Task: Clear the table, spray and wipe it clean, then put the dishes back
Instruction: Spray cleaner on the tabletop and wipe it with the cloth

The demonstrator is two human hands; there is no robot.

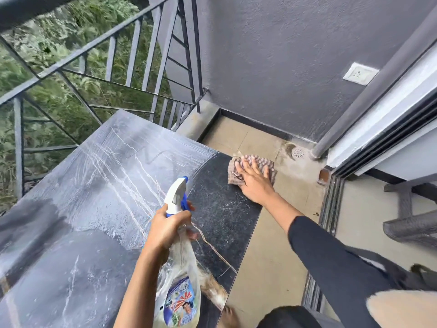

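Note:
A dark marble table fills the lower left; its top is wet and streaked, with a drier black strip along the right edge. My left hand grips the neck of a clear spray bottle with a white and blue trigger head, held upright over the table's near right part. My right hand lies flat with fingers spread on a crumpled brownish checked cloth, pressed at the table's far right corner. No dishes are in view.
A dark metal railing borders the table's far and left sides, with greenery beyond. A grey wall with a white socket stands behind. Beige tiled floor, a floor drain, a sliding door track and a wicker chair lie to the right.

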